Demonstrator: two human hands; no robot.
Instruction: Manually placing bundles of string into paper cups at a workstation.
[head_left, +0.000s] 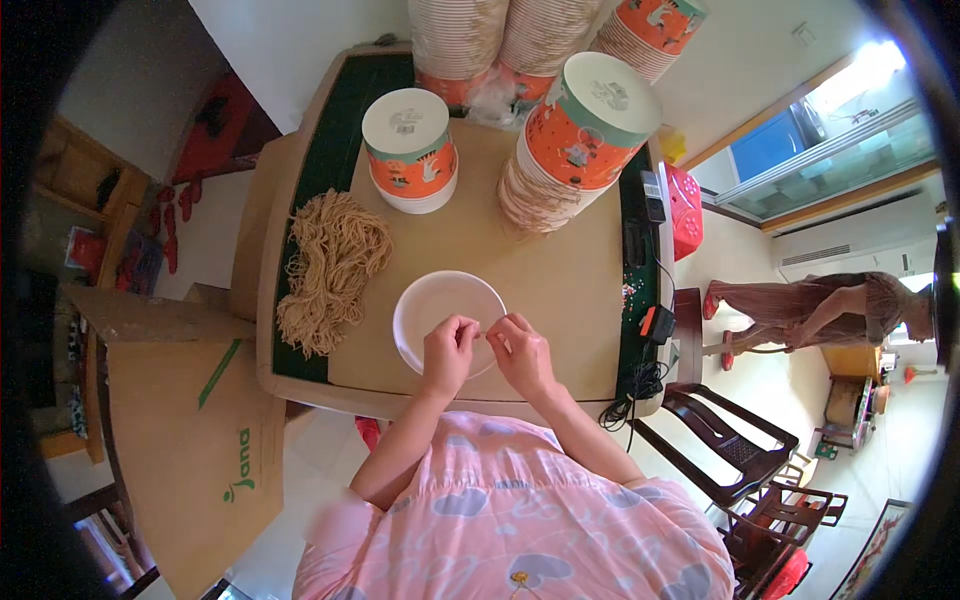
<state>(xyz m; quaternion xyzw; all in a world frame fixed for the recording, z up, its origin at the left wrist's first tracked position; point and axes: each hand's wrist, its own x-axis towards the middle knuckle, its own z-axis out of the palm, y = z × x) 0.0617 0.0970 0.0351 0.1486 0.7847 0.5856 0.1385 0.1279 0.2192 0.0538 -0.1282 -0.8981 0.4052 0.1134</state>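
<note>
A white paper bucket (pixel 420 300), seen from above with its mouth up, stands near the table's front edge. Over its near side, my left hand (pixel 450 352) and my right hand (pixel 519 352) are close together, fingertips pinched. Whatever lies between the fingers is too small to make out. To the left lies a bundle of beige cords (pixel 335 265). Beyond the bucket sits a short stack of upside-down orange and green paper buckets (pixel 412 165). A taller stack (pixel 580 145), with cords hanging along its side, stands to the right.
More tall bucket stacks (pixel 458 40) line the table's back, with clear plastic (pixel 492 100) between them. Cardboard (pixel 480 225) covers the tabletop. Black cables (pixel 640 385) lie at the right edge. A large carton (pixel 190 430) is at left; a chair (pixel 720 440) and another person (pixel 800 310) are at right.
</note>
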